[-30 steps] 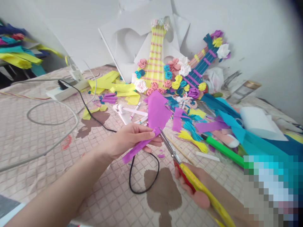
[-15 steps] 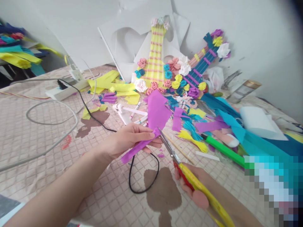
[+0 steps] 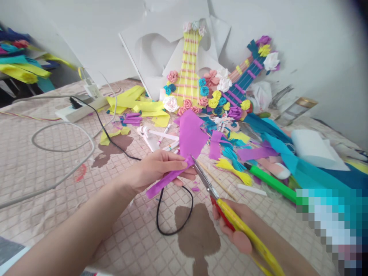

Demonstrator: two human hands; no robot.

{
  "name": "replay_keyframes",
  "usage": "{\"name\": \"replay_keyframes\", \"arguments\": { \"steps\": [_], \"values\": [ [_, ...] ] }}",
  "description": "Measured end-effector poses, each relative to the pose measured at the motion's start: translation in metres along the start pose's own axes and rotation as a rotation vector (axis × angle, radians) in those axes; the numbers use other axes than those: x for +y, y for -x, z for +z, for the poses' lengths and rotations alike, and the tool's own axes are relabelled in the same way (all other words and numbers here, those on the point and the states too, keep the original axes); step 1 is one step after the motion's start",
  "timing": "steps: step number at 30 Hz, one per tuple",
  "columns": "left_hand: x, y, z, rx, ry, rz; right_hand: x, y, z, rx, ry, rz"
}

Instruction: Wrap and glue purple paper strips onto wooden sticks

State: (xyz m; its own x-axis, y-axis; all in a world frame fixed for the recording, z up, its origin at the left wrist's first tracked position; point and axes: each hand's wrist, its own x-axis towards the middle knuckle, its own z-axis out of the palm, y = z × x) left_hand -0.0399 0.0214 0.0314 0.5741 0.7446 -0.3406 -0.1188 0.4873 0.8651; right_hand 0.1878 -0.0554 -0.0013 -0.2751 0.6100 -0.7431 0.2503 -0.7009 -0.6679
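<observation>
Between the thumb and fingers of my left hand is a narrow purple crepe paper strip, slanting down to the left. My right hand grips a pair of scissors with red and yellow handles. The scissor tips meet the strip's upper end, just past my left fingertips; the blades look nearly closed. Behind the strip lies a larger purple crepe paper sheet. Beneath my hands a black cord forms a loop on the tablecloth.
A yellow paper guitar and a blue one, trimmed with paper flowers, lean at the back. A white glue gun lies behind my left hand. On the right are a green cutter and a white roll; a power strip sits left.
Almost nothing differs. The lower end of the purple strip has shifted very slightly left; both hands and the scissors stay in nearly the same place.
</observation>
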Motion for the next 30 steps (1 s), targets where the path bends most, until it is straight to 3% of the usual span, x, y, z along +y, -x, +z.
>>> {"name": "replay_keyframes", "arguments": {
  "steps": [30],
  "values": [
    [0.0029, 0.0009, -0.0003, 0.011, 0.021, -0.032, -0.0043, 0.0026, 0.0000, -0.001, -0.021, 0.042]
  ]
}}
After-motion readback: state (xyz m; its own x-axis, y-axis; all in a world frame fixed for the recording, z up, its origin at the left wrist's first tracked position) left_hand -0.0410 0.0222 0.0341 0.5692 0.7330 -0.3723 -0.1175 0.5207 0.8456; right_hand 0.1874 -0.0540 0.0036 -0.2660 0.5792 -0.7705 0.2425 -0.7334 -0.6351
